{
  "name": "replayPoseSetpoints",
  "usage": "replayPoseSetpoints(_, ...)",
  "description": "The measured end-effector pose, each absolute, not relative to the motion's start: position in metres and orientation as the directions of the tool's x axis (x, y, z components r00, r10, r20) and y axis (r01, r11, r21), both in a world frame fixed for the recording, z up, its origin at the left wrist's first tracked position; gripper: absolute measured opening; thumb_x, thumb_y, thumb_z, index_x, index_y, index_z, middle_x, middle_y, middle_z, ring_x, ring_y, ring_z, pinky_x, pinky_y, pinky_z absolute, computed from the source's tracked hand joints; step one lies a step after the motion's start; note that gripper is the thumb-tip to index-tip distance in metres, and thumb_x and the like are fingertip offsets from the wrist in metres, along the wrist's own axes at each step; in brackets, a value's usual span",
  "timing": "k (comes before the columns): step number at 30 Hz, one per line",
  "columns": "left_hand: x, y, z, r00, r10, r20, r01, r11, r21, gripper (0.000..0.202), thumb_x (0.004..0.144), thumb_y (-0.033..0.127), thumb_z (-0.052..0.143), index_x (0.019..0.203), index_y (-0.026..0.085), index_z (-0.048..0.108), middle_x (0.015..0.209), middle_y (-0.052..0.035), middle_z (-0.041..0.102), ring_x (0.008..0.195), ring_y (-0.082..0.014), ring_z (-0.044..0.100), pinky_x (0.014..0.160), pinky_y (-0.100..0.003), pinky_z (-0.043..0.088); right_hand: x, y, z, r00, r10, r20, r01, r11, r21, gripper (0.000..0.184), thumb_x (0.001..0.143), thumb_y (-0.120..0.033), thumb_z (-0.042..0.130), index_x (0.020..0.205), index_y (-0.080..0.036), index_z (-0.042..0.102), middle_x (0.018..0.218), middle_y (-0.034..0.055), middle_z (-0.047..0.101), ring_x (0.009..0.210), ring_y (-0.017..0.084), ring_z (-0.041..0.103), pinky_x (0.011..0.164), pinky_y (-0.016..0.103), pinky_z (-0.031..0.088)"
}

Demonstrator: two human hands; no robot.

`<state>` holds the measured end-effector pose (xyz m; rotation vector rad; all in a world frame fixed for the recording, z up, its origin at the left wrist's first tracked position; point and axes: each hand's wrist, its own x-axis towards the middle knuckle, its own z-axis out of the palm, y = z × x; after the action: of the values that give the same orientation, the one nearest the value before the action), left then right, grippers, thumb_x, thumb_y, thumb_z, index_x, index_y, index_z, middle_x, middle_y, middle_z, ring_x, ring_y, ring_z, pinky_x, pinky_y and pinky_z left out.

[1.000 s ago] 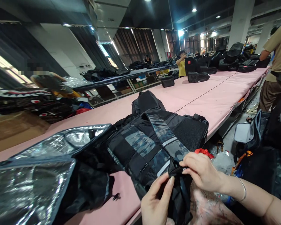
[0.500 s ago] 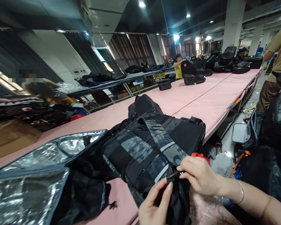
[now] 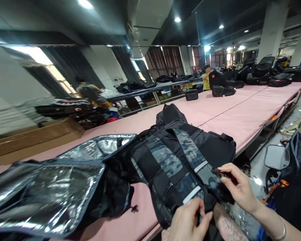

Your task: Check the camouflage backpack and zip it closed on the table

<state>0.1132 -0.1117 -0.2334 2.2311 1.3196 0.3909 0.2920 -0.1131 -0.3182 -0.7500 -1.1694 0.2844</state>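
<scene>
A black backpack [image 3: 180, 150] with blue camouflage shoulder straps lies back-up on the near edge of a long pink table [image 3: 240, 110]. My left hand [image 3: 189, 222] is at the bottom edge of the picture, fingers curled onto the lower end of a camouflage strap [image 3: 190, 185]. Further right, my right hand [image 3: 237, 187] pinches a small dark strap end or buckle [image 3: 222, 173] at the end of the other strap. A bracelet shows on my right wrist.
Silver foil-lined open bag panels [image 3: 52, 187] lie to the left. More black bags [image 3: 222, 90] stand far down the table, where a person in yellow [image 3: 205, 78] stands. Another person [image 3: 90, 93] is behind the left tables. Bags [image 3: 291, 160] sit on the floor at right.
The view has swung left, so the person in tan at the right is gone. My hands have parted: the right one moved right and up with the strap end, the left stayed low.
</scene>
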Motion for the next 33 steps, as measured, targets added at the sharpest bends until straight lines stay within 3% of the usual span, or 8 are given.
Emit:
replayPoseSetpoints(3, 0.115, -0.103, -0.175, 0.555, 0.821, -0.132, 0.576, -0.265, 0.773, 0.029, 0.072, 0.04, 0.058, 0.071, 0.014, 0.045, 0.048, 0.0021, 0.045, 0.04, -0.0087, 0.045, 0.04, -0.017, 0.03, 0.299, -0.11, -0.33, 0.519, 0.527, 0.673, 0.195, 0.694, -0.694, 0.018, 0.089, -0.019, 0.051, 0.107, -0.021, 0.053, 0.1, 0.0039, 0.055, 0.093, 0.012, 0.052, 0.076, 0.019, 0.043)
replayPoseSetpoints(5, 0.11, -0.094, -0.116, 0.327, 0.882, 0.34, 0.223, -0.421, 0.879, 0.031, 0.071, 0.033, 0.061, 0.089, 0.011, 0.049, 0.053, 0.0028, 0.055, 0.047, -0.0072, 0.052, 0.051, -0.015, 0.042, 0.303, -0.107, -0.337, 0.571, 0.515, 0.64, 0.19, 0.675, -0.713, 0.019, 0.089, -0.022, 0.052, 0.107, -0.02, 0.053, 0.099, 0.0049, 0.056, 0.091, 0.012, 0.053, 0.075, 0.019, 0.044)
replayPoseSetpoints(7, 0.101, -0.087, -0.062, -0.076, 0.608, 0.79, -0.01, -0.793, 0.609, 0.044, 0.085, 0.029, 0.041, 0.12, 0.001, 0.042, 0.097, -0.0035, 0.063, 0.091, -0.0079, 0.059, 0.084, -0.019, 0.043, 0.306, -0.104, -0.342, 0.59, 0.542, 0.598, 0.15, 0.654, -0.741, 0.019, 0.088, -0.026, 0.053, 0.106, -0.017, 0.054, 0.097, 0.0061, 0.056, 0.087, 0.013, 0.054, 0.075, 0.021, 0.045)
replayPoseSetpoints(10, 0.083, -0.076, -0.034, -0.127, 0.458, 0.88, 0.056, -0.883, 0.467, 0.057, 0.089, 0.027, 0.04, 0.139, 0.009, 0.02, 0.14, -0.003, 0.034, 0.124, -0.0164, 0.039, 0.099, -0.028, 0.035, 0.304, -0.097, -0.347, 0.586, 0.613, 0.529, 0.065, 0.615, -0.786, 0.023, 0.088, -0.032, 0.053, 0.104, -0.016, 0.054, 0.096, 0.007, 0.057, 0.086, 0.014, 0.054, 0.075, 0.022, 0.045)
replayPoseSetpoints(18, 0.028, -0.069, -0.181, 0.285, 0.891, 0.354, 0.616, -0.453, 0.644, 0.053, 0.074, 0.038, 0.061, 0.122, 0.016, 0.054, 0.13, -0.01, 0.047, 0.121, -0.0231, 0.044, 0.105, -0.038, 0.033, 0.266, -0.086, -0.341, 0.268, 0.729, 0.63, 0.027, 0.648, -0.761, 0.034, 0.089, -0.028, 0.051, 0.122, -0.019, 0.045, 0.115, 0.0083, 0.049, 0.106, 0.016, 0.049, 0.089, 0.024, 0.043)
replayPoseSetpoints(23, 0.044, -0.081, -0.225, 0.293, 0.833, 0.47, 0.603, -0.542, 0.585, 0.031, 0.074, 0.023, 0.055, 0.104, 0.018, 0.062, 0.128, -0.009, 0.048, 0.124, -0.0215, 0.04, 0.108, -0.039, 0.027, 0.242, -0.086, -0.343, 0.117, 0.598, 0.793, 0.283, 0.745, -0.604, 0.041, 0.083, -0.02, 0.06, 0.123, -0.021, 0.05, 0.082, 0.0034, 0.049, 0.072, 0.011, 0.05, 0.065, 0.022, 0.044)
replayPoseSetpoints(28, 0.035, -0.07, -0.236, -0.321, 0.902, 0.289, -0.074, -0.328, 0.942, 0.018, 0.068, 0.019, 0.064, 0.078, 0.014, 0.05, 0.08, -0.0069, 0.063, 0.087, -0.0195, 0.06, 0.09, -0.037, 0.044, 0.235, -0.084, -0.353, 0.17, 0.45, 0.877, 0.4, 0.782, -0.479, 0.037, 0.084, -0.009, 0.055, 0.12, -0.019, 0.053, 0.075, 0.0018, 0.047, 0.065, 0.008, 0.047, 0.058, 0.018, 0.04)
replayPoseSetpoints(33, -0.071, -0.073, -0.258, -0.592, 0.793, -0.147, -0.571, -0.284, 0.77, 0.032, 0.074, 0.0, 0.032, 0.095, 0.01, 0.054, 0.083, -0.0089, 0.064, 0.078, -0.0134, 0.062, 0.078, -0.028, 0.05, 0.237, -0.087, -0.353, 0.156, 0.413, 0.897, 0.441, 0.783, -0.438, 0.038, 0.084, -0.008, 0.056, 0.121, -0.016, 0.053, 0.075, 0.0024, 0.047, 0.066, 0.007, 0.047, 0.06, 0.018, 0.041)
